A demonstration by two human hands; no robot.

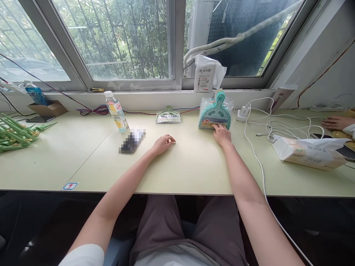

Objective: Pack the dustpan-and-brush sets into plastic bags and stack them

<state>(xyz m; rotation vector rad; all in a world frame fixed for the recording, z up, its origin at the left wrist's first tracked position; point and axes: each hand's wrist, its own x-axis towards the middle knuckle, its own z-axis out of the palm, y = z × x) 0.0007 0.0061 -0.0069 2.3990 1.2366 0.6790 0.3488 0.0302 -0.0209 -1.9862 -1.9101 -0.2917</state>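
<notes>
My right hand (222, 135) reaches to the lower edge of a green mini dustpan and brush set (216, 111), its fingers closed on that edge. Clear plastic wraps the set, and more of the same kind seem to be stacked behind it, leaning near the window ledge. On the tabletop rests my left hand (163, 144), fingers loosely bent and apart, holding nothing. Beyond it, another wrapped dustpan and brush set (168, 116) lies flat. A blurred-out dark item (132, 141) lies to the left of my left hand.
A drink bottle (117, 111) stands at left, with green plant stems (19, 135) farther left. White cables (277, 127) and a tissue pack (309, 153) occupy the right side. Another person's hand (337, 123) shows at far right. A white box (204, 78) sits on the sill.
</notes>
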